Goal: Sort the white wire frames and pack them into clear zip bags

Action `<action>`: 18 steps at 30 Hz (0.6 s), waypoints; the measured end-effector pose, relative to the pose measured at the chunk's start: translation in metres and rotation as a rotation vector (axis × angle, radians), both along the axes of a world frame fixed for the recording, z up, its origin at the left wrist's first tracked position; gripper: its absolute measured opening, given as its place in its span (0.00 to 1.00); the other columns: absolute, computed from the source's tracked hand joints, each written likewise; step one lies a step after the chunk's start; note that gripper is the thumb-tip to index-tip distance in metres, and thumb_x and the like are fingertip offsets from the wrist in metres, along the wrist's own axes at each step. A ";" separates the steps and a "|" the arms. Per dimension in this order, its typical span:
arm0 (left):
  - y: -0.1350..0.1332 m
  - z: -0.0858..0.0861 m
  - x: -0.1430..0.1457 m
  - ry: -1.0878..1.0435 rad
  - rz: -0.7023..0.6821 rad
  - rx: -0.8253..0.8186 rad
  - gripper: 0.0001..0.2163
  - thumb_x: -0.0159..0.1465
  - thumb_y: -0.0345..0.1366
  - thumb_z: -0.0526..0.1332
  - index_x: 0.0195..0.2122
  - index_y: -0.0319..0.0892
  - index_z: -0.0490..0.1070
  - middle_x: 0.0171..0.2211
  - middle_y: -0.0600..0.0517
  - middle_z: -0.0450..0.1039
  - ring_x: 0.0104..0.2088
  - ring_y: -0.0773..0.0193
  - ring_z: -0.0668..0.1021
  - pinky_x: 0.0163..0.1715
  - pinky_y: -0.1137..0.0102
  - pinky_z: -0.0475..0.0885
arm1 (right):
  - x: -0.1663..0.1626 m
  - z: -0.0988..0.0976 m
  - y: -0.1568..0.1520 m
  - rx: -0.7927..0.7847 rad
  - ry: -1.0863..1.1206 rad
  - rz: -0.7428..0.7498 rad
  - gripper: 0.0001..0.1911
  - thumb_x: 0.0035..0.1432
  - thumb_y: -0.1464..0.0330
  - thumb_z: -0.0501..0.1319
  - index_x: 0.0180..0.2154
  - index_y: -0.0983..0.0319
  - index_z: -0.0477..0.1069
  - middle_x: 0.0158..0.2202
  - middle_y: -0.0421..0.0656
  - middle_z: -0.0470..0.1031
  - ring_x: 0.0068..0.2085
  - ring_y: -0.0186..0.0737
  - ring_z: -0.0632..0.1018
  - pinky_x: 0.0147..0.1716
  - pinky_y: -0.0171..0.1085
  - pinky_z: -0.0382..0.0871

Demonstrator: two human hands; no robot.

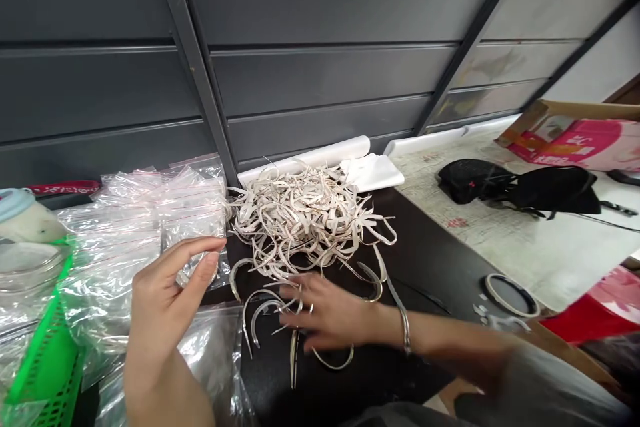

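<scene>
A heap of pale curved strips [305,220] lies on the dark tabletop [430,260]. My left hand [167,297] is raised at the left, its thumb and fingers pinched on a small clear zip bag [197,267] with curved pieces inside. My right hand [325,310], blurred by motion, lies low over a few loose curved strips [260,313] in front of the heap, fingers spread and touching them. A bracelet sits on that wrist.
A pile of clear zip bags [135,227] fills the left side, next to a green basket [47,367] and a jar [25,220]. A black bag [520,190], a pink carton [580,137], and a tape ring [513,293] lie at the right. A grey panelled wall stands behind.
</scene>
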State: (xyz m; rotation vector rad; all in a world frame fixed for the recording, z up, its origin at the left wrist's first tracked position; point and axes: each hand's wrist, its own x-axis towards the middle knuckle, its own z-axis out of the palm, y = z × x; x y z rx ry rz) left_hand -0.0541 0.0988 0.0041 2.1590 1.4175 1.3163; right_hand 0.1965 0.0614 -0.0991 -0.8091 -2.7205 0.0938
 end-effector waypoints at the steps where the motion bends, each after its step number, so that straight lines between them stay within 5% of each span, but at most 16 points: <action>1: 0.001 0.000 0.000 0.004 -0.003 -0.011 0.06 0.61 0.39 0.58 0.36 0.50 0.73 0.36 0.57 0.77 0.37 0.62 0.78 0.39 0.67 0.73 | -0.002 -0.016 -0.017 -0.035 -0.036 0.072 0.25 0.54 0.55 0.61 0.52 0.54 0.64 0.59 0.45 0.61 0.61 0.53 0.58 0.54 0.53 0.60; 5: 0.003 -0.001 0.001 -0.011 -0.015 -0.018 0.06 0.60 0.39 0.59 0.36 0.48 0.74 0.35 0.55 0.77 0.37 0.62 0.77 0.39 0.68 0.72 | -0.003 -0.061 -0.031 -0.082 -0.077 0.140 0.16 0.61 0.60 0.55 0.50 0.54 0.65 0.59 0.41 0.62 0.62 0.42 0.56 0.58 0.52 0.53; 10: 0.027 -0.022 0.002 -0.251 -0.002 -0.069 0.07 0.58 0.38 0.61 0.36 0.44 0.74 0.34 0.52 0.77 0.36 0.63 0.78 0.40 0.69 0.71 | 0.000 -0.060 0.019 0.002 -0.084 -0.070 0.11 0.63 0.72 0.52 0.46 0.57 0.69 0.56 0.44 0.66 0.62 0.47 0.58 0.56 0.57 0.53; 12: 0.054 -0.034 -0.003 -0.534 0.133 -0.013 0.09 0.55 0.39 0.63 0.33 0.41 0.74 0.30 0.51 0.76 0.30 0.63 0.78 0.35 0.68 0.73 | -0.003 -0.055 0.026 0.015 -0.065 -0.071 0.11 0.62 0.73 0.53 0.43 0.58 0.70 0.55 0.44 0.67 0.60 0.50 0.61 0.55 0.57 0.55; 18: 0.157 -0.043 -0.052 -0.646 0.623 0.190 0.12 0.60 0.37 0.57 0.43 0.39 0.70 0.37 0.48 0.74 0.37 0.64 0.77 0.37 0.70 0.72 | -0.004 -0.049 0.001 0.120 0.076 0.043 0.13 0.56 0.72 0.57 0.44 0.55 0.71 0.56 0.43 0.66 0.59 0.50 0.64 0.53 0.51 0.64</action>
